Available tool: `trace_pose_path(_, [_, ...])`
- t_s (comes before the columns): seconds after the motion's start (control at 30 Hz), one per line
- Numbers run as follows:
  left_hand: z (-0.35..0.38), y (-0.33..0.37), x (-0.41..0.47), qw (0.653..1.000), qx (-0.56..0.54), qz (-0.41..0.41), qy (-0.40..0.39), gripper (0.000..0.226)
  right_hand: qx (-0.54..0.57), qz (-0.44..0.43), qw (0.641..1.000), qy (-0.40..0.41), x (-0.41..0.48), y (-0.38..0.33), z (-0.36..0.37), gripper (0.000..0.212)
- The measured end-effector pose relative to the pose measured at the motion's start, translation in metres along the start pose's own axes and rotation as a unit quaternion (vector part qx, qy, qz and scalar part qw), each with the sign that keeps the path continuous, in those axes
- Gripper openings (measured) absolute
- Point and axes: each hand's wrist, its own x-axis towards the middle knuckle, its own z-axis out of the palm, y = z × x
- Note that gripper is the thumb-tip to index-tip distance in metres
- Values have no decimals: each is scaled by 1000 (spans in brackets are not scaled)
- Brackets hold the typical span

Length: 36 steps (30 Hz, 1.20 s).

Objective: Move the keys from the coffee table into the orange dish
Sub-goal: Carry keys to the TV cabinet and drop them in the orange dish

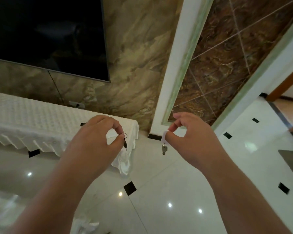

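Left hand (93,137) pinches ring of a black-headed key (125,144); right hand (191,135) pinches white tag of a silver key (164,148). Both keys hang above the white tiled floor (159,191).

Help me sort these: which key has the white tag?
The key hanging from the right hand; the left hand holds a black-headed key on a bare ring.

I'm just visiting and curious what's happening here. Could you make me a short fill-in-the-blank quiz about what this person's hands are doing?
1. The left hand pinches a dark key by its metal ____.
2. The right hand holds a key by a ____ tag.
3. Both keys hang over the glossy tiled ____.

Missing words: ring; white; floor
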Motion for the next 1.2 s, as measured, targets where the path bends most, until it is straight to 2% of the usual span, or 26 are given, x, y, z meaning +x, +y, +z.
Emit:
trace_pose_path(0.13, [-3,-23,54,1000,-24,6,-15,3,-13,3,1000,10,51,-13,17,13])
trace_pose_path(0.37, [-17,-56,127,1000,13,7,-14,7,-7,-11,1000,0,127,-42,53,9])
trace_pose_path(0.53, [-28,-78,162,998,34,-51,-2,9,1,-65,998,-9,191,-63,80,14])
trace_pose_path(0.7, [-40,-102,195,987,60,-140,45,8,26,-128,987,-88,266,-88,123,15])
trace_pose_path(0.87, [-60,-119,211,963,89,-220,126,7,41,-226,959,-169,329,-127,154,15])
trace_pose_path(1.0, [-66,-131,202,925,102,-295,219,6,62,-298,926,-225,365,-166,180,14])
trace_pose_path(1.2, [-71,-137,165,871,106,-378,297,8,54,-402,874,-269,344,-218,228,12])
